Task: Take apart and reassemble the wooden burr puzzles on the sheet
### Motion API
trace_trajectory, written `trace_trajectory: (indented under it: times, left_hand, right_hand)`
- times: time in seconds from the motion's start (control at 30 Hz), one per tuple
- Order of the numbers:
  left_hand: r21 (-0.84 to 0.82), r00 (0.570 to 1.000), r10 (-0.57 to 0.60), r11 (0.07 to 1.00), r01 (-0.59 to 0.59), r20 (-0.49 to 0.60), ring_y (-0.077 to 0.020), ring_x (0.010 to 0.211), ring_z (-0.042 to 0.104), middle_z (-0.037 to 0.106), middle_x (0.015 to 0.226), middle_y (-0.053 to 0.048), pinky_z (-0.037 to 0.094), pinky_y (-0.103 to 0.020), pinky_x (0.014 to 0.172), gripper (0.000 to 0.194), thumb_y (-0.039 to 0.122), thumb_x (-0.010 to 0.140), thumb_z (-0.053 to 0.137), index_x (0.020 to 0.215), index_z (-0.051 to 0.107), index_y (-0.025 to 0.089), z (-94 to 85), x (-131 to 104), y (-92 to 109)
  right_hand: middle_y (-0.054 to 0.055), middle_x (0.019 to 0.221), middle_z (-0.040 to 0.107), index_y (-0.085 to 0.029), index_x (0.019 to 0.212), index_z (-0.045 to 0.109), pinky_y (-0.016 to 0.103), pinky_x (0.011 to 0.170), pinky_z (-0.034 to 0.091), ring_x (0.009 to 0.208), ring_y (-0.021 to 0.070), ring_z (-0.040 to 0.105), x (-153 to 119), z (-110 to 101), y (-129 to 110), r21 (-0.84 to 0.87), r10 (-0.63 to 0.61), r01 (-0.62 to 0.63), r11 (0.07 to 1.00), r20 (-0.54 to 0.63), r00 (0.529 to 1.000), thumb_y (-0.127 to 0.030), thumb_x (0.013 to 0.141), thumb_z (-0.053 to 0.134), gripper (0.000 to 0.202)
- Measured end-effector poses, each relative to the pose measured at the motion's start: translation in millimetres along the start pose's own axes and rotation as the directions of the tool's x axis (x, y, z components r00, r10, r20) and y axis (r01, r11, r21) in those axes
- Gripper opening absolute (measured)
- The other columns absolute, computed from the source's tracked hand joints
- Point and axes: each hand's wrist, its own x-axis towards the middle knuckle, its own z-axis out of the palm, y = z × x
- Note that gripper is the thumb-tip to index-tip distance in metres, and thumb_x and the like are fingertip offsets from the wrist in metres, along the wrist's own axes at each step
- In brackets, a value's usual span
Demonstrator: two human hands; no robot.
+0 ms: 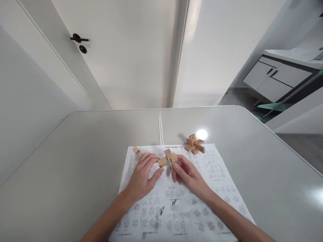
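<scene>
My right hand (189, 173) holds a partly assembled wooden burr puzzle (171, 158) of light notched blocks, its thumb and fingers closed on the right side. Beside the puzzle's left arm, my left hand (143, 174) has its thumb and index finger apart, with the fingertips close to the wood; whether they touch it is unclear. A loose wooden puzzle piece (136, 150) lies beyond the left knuckles, partly hidden by that hand. Behind my right hand stands an assembled, darker wooden puzzle (194, 144) with numbers on its pieces. A printed instruction sheet (174, 213) lies under both hands.
The grey table (75, 174) has a seam (160, 126) running across its far half. Past its far edge is a white door (121, 50) with a black handle (78, 38). A white cabinet (275, 75) stands at the far right.
</scene>
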Motion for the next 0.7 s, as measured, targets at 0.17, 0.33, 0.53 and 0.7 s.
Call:
trace_trajectory:
  times: [0.17,0.33,0.53,0.7]
  left_hand:
    - [-0.099,0.996,-0.085,0.991,0.086,0.018,-0.0209,0.085,0.058,0.064,0.084,-0.002,0.049,-0.034,0.079,0.019,0.029,0.108,0.050,0.095,0.061,0.022,3.1,-2,6]
    - [-0.137,0.992,-0.124,0.983,0.126,0.022,-0.0193,0.081,0.060,0.064,0.083,-0.001,0.050,-0.031,0.077,0.019,0.028,0.106,0.053,0.092,0.063,0.022,-0.9,2,9]
    - [0.120,0.986,-0.089,0.987,0.106,-0.142,-0.0190,0.080,0.063,0.065,0.081,-0.001,0.051,-0.031,0.078,0.021,0.032,0.105,0.058,0.088,0.064,0.021,-17.1,1,-3]
    - [0.487,0.948,0.078,0.869,0.087,-0.309,-0.0172,0.068,0.063,0.066,0.071,0.001,0.048,-0.030,0.070,0.022,0.028,0.102,0.064,0.081,0.060,0.021,-54.4,-23,-26]
  right_hand:
    - [0.000,0.085,0.059,-0.023,0.117,0.060,0.029,0.056,0.045,0.060,0.0128,0.058,-3,-1,-2,-0.021,0.026,-0.024,0.999,0.086,0.996,-0.054,0.106,0.056,0.033]
    - [-0.003,0.079,0.055,-0.021,0.094,0.059,0.029,0.058,0.046,0.056,0.0103,0.053,-3,-6,-10,0.016,0.039,-0.044,0.999,0.244,0.969,-0.053,0.106,0.058,0.034]
    - [-0.003,0.080,0.056,-0.021,0.113,0.062,0.029,0.061,0.047,0.057,0.0106,0.052,-9,1,-12,0.007,0.076,-0.086,0.996,0.399,0.914,-0.052,0.105,0.060,0.032]
    - [-0.001,0.079,0.060,-0.022,0.108,0.062,0.029,0.062,0.046,0.064,0.0148,0.053,-1,5,-21,-0.302,0.115,-0.070,0.951,0.136,0.984,-0.056,0.105,0.055,0.035]
